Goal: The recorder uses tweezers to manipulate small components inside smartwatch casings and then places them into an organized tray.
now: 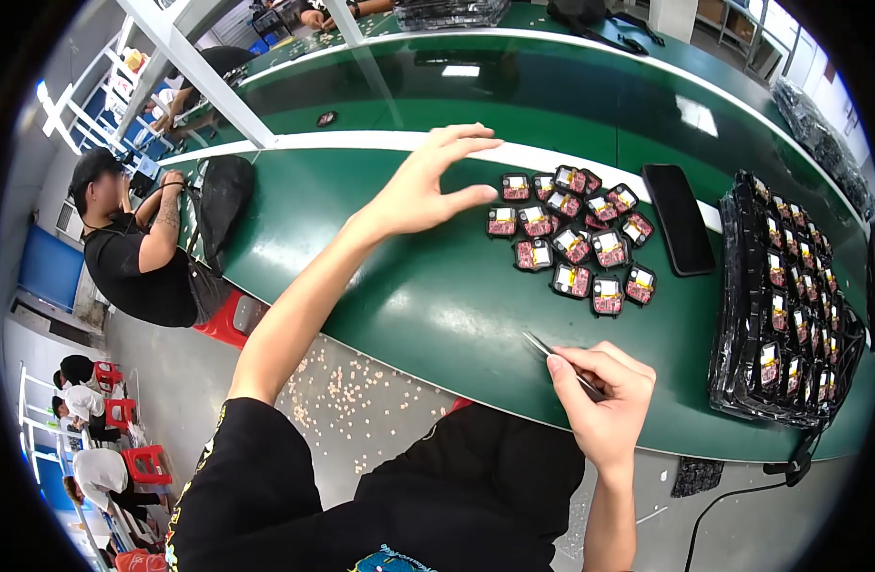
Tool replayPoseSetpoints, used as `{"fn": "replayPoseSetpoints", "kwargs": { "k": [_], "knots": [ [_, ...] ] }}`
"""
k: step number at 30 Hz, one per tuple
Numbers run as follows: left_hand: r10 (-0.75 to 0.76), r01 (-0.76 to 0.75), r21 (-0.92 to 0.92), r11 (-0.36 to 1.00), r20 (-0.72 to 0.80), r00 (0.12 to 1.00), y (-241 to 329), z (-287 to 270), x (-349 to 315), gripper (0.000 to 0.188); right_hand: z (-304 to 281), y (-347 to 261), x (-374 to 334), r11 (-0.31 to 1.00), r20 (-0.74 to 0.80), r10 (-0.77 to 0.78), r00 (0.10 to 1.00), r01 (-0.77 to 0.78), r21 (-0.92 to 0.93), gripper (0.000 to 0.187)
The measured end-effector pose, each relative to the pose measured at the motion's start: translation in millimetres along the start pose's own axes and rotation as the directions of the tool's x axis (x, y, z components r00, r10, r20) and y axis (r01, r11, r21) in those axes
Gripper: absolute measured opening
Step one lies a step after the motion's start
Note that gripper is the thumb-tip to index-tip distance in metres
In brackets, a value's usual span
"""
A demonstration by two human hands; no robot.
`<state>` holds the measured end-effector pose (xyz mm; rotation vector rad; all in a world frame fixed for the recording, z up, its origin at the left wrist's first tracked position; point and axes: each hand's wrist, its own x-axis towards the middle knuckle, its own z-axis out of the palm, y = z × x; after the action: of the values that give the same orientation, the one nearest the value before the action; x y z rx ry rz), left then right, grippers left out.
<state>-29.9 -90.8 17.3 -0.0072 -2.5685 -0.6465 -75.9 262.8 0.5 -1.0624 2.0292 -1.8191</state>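
Several small black-framed electronic modules [572, 245] lie in a loose cluster on the green tabletop [428, 296], each with a white-and-yellow label and reddish inside. Just left of that cluster, my left hand [429, 186] hovers with its fingers spread and nothing in it. My right hand [604, 396], nearer the table's front edge, grips a pair of metal tweezers [542, 347] whose tips point up and left over bare tabletop. The tweezers touch none of the modules.
A black smartphone [679, 219] lies right of the modules. Beyond it stands a stack of black trays [742, 315] filled with similar modules. A dark conveyor belt [552, 105] runs behind the white rail. At left sits a co-worker [137, 238] beside a black bag [226, 205].
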Motion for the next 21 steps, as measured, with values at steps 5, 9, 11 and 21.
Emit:
{"fn": "replayPoseSetpoints", "kwargs": {
  "k": [5, 9, 11, 21],
  "knots": [
    [-0.264, 0.396, 0.463, 0.793, -0.323, 0.909, -144, -72, -15, 0.065, -2, -9, 2, 1.000, 0.028, 0.019, 0.999, -0.018, -0.021, 0.011],
    [-0.467, 0.714, 0.480, 0.510, -0.542, 0.698, -235, -108, -54, 0.084, 0, -3, 0, 0.996, 0.064, -0.073, 0.995, 0.076, -0.045, 0.010],
    [-0.597, 0.812, 0.346, 0.470, -0.552, 0.581, -245, -86, -42, 0.072, 1, -14, -2, 0.998, 0.012, 0.013, 1.000, -0.012, -0.067, 0.010],
    [-0.236, 0.446, 0.322, 0.835, -0.522, 0.819, -208, -77, -43, 0.048, 14, -3, -3, 1.000, -0.118, -0.023, 0.993, 0.024, 0.009, 0.013]
  ]
}}
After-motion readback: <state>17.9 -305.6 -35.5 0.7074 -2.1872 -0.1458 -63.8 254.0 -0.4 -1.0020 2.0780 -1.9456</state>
